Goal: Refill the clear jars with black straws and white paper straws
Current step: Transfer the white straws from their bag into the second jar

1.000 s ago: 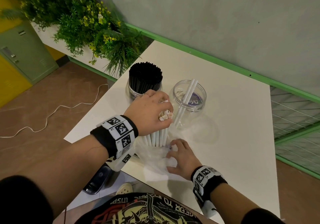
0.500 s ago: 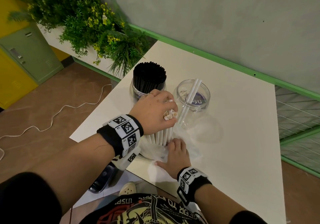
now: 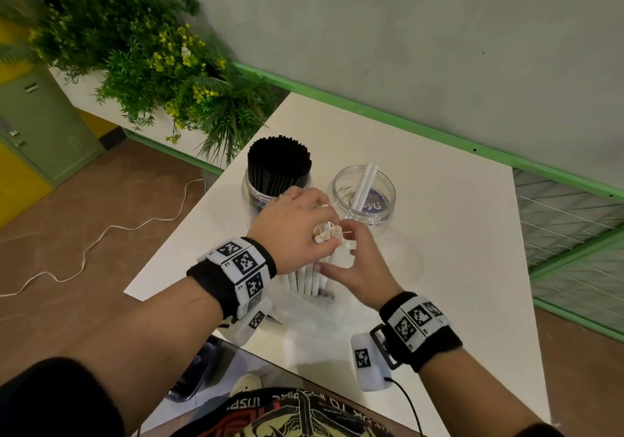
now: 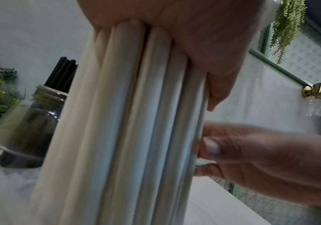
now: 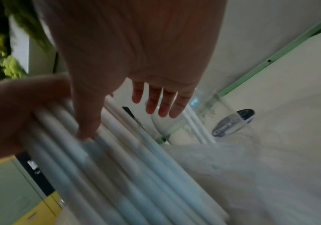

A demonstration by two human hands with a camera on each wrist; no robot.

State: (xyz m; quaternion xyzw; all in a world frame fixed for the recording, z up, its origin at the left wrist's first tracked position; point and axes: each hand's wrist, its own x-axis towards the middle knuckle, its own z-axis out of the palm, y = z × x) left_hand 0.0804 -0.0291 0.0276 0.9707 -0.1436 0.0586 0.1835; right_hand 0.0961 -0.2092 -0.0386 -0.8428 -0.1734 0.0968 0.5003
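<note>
While the left hand clenches the bundle of white paper straws upright on the tabletop, the right hand spreads released beside it; beyond, the clear jar stands nearly empty. Loosening that grip could scatter straws.

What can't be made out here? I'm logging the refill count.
- White paper straws count: head view, left hand covers the bundle.
- Straws' lower ends: right wrist view, blurred; plastic wrapper hides them.
- Right hand contact with the bundle: blurred.
- Right jar label: partly legible.
</note>
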